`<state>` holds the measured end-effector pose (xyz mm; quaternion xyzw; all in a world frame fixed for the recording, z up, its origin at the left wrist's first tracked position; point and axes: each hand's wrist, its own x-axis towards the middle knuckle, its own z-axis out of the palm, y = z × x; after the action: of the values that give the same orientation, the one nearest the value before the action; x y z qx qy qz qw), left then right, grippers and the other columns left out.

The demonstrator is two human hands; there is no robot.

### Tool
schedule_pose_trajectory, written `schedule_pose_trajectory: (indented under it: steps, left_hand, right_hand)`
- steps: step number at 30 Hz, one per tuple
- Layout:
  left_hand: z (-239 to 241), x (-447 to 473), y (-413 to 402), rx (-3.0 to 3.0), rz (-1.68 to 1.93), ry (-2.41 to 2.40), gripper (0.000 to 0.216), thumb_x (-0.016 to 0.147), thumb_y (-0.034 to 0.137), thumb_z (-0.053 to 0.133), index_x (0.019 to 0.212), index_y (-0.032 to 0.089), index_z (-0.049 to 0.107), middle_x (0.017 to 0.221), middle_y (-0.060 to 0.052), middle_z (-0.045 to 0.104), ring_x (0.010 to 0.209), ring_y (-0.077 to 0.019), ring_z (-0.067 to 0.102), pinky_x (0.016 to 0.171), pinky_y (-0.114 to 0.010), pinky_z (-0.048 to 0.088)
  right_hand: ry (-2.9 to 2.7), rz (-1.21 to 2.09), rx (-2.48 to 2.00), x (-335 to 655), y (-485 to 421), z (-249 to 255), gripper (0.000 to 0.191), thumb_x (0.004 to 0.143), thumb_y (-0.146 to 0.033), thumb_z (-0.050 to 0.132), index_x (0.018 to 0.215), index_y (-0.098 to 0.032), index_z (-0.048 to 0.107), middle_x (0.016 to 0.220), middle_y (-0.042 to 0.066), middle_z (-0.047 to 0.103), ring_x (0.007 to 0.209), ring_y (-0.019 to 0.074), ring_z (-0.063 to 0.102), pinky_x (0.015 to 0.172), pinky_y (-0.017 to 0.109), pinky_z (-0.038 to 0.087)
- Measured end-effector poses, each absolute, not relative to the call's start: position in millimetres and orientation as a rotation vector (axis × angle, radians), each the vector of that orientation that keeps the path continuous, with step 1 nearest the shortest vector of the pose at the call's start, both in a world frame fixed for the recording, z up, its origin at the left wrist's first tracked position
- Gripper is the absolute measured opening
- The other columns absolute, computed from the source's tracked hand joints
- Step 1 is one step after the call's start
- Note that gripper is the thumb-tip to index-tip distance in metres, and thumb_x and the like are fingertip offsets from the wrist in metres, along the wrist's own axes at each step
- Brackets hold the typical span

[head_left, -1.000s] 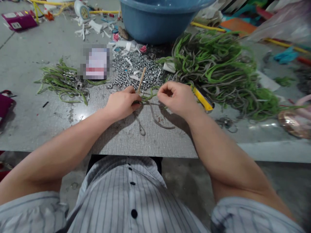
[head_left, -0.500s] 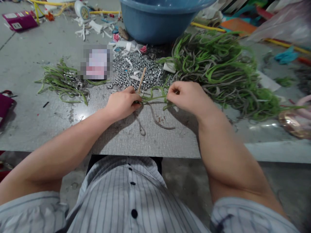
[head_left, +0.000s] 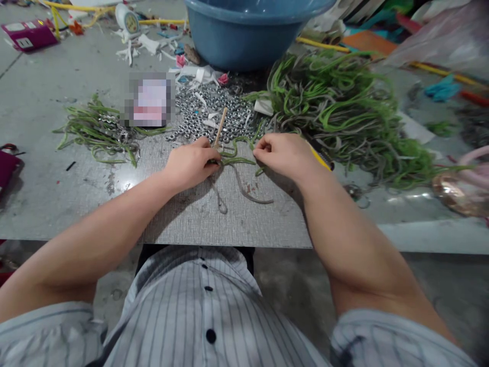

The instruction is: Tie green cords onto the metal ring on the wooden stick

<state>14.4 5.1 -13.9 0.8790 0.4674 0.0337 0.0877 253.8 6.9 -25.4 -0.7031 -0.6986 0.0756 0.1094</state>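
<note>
Several thin cords point(head_left: 256, 200), grey and green, slackly curved.

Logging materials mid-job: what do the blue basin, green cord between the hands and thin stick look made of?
Blue basin: probably plastic, smooth and semi-glossy, with soft highlights and a rolled-looking rim. Green cord: seemingly textile, matte, bending in soft curves; exact fibre unclear. Thin stick: likely wood, pale tan, straight and dull.

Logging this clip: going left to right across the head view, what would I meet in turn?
Purple item at the left edge, smaller bundle of green and gray cords, left hand, thin wooden stick, green cord between the hands, right hand, shiny copper-coloured item.
</note>
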Motion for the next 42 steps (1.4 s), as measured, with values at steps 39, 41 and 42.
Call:
schedule_pose_trajectory:
  steps: [39,41,42]
  left_hand:
    - [-19,10,8,2.327,0.868,1.070,0.013,0.092,0.020,0.061,0.082,0.017,0.070,0.076,0.000,0.070,0.066,-0.0113,0.059,0.065,-0.024,0.045]
    - [-18,7,9,2.338,0.895,1.175,0.014,0.093,0.021,0.058,0.086,0.018,0.069,0.075,0.000,0.069,0.064,-0.0120,0.057,0.063,-0.026,0.043]
    - [-18,6,10,2.350,0.897,1.220,0.014,0.094,0.022,0.056,0.087,0.019,0.068,0.074,-0.001,0.069,0.063,-0.0124,0.056,0.062,-0.026,0.042]
  right_hand:
    - [-1.487,1.138,-1.235,214,-14,-28,0.005,0.080,-0.025,0.070,0.081,-0.023,0.066,0.074,-0.001,0.070,0.058,0.0121,0.059,0.061,0.029,0.052]
    - [-1.701,0.895,-1.267,216,-14,-31,0.003,0.081,-0.023,0.067,0.084,-0.023,0.067,0.080,0.001,0.072,0.070,0.0164,0.064,0.070,0.033,0.052]
    - [-1.812,0.774,-1.267,217,-15,-32,0.005,0.081,-0.022,0.065,0.085,-0.023,0.068,0.082,0.002,0.073,0.076,0.0189,0.065,0.073,0.035,0.052]
